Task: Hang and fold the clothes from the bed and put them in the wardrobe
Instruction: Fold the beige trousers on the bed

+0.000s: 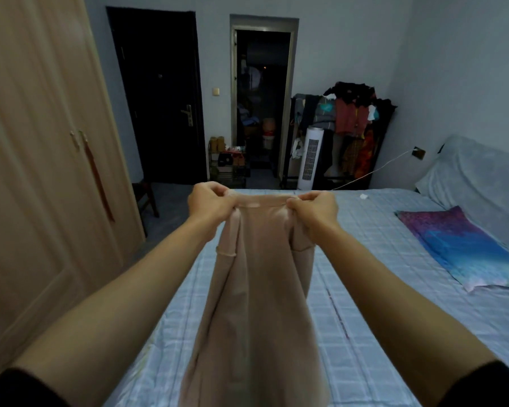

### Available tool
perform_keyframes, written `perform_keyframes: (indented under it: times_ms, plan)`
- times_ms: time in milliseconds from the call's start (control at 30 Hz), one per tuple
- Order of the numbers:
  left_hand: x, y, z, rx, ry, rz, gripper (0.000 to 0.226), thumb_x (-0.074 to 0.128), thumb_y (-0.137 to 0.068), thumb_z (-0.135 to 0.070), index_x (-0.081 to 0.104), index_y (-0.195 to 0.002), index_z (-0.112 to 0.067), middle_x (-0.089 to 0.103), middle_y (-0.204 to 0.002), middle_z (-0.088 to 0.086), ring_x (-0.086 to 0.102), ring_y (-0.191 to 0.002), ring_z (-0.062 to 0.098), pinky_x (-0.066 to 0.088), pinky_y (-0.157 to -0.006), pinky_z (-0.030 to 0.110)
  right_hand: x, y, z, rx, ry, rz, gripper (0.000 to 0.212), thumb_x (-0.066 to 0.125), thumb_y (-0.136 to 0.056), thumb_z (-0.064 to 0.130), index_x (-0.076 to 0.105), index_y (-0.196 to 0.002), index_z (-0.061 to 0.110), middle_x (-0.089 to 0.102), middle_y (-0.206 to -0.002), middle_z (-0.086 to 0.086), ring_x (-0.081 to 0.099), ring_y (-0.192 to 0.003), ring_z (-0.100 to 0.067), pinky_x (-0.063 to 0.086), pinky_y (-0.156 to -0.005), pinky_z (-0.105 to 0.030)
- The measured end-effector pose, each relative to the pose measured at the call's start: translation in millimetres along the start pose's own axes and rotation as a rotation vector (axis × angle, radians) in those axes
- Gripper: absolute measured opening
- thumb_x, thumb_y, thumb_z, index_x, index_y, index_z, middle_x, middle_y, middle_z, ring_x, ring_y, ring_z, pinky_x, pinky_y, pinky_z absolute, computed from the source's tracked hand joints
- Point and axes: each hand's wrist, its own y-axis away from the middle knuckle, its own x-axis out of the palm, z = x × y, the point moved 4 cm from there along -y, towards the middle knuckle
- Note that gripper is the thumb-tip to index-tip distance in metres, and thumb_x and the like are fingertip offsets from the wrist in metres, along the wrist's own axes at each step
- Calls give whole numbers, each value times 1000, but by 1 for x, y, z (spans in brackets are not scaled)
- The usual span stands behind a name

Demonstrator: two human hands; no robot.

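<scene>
Beige garment (256,289) pinched at its top hem between thumb and curled fingers of left hand (209,202) and right hand (315,208), at centre of frame, hem stretched flat between the two. Both arms held out straight, black sleeves at the lower corners. Cloth hanging from the grip toward the bottom edge in long folds, one short sleeve opening visible on its left side just under the left hand. Held above the bed (379,274), blue-checked sheet filling the lower right; whether the lower end touches the sheet, impossible to tell. Purple-and-blue pillow (459,248) lying on the sheet near the right edge. Wooden wardrobe (41,171) filling the left of frame, doors closed. Dark door (159,113) at upper left of centre, open doorway (262,98) beside it at top centre, shoe rack (228,165) low between them. White tower fan (310,158) and loaded clothes rack (350,127) right of the doorway, beyond the far edge of the bed.
</scene>
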Motion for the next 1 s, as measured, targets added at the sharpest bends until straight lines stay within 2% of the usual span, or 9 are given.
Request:
perform_keyframes:
  times_ms: [167,300,367,533,700,800,867,933,1000]
  plan:
    - [12,32,-27,257,2,47,11,78,-76,-17,69,-81,-19,69,-73,-3,66,-67,10,57,-59,24,23,35,24,-222,-128,129,10,77,-82,26,70,-84,19,73,-77,-1,70,-74,-9,54,-63,-19]
    - [10,38,-29,239,99,90,9,78,-81,-21,70,-84,-20,72,-78,-1,71,-77,18,62,-69,35,30,54,35,-277,-290,293,16,71,-89,27,72,-96,13,76,-83,-3,74,-80,-14,57,-68,-25]
    - [9,39,-31,198,176,173,4,70,-89,-15,72,-88,-18,74,-85,1,72,-82,17,62,-70,32,28,55,37,-280,-316,377,16,71,-89,23,71,-102,14,77,-87,-3,74,-84,-15,58,-73,-28]
    - [3,38,-34,131,172,398,33,46,-90,10,68,-108,-7,75,-96,9,74,-90,20,61,-77,32,29,47,29,-299,-218,361,30,78,-78,11,70,-107,15,76,-90,-2,74,-86,-16,60,-81,-40]
    - [-27,24,-28,470,-215,210,28,72,-84,-12,69,-110,-20,72,-98,-8,67,-95,4,56,-83,25,22,43,37,-346,-223,449,30,63,-86,-8,69,-104,15,76,-91,-2,73,-88,-17,60,-84,-41]
    - [-30,20,-26,519,-339,323,62,85,-74,-29,56,-129,-29,62,-121,-12,55,-115,2,46,-95,24,18,44,47,-422,-231,544,31,62,-87,-9,67,-107,15,75,-96,-10,71,-93,-25,58,-86,-42]
    - [-27,20,-29,523,-342,414,77,88,-71,-27,48,-136,-30,57,-127,-12,51,-120,3,43,-100,26,16,46,52,-464,-242,615,30,62,-89,-8,65,-112,10,74,-100,-13,70,-96,-29,56,-86,-42]
    - [-23,20,-33,494,-248,510,73,87,-71,-19,51,-134,-28,61,-121,-9,58,-113,5,49,-95,26,12,48,56,-492,-259,663,29,61,-90,-8,64,-115,7,74,-102,-14,69,-95,-27,56,-85,-40]
    - [-20,20,-39,494,-148,562,53,85,-72,-11,62,-119,-23,69,-108,-3,67,-100,12,57,-85,32,8,48,57,-501,-286,664,28,60,-90,-8,63,-115,5,73,-103,-14,69,-96,-25,56,-87,-39]
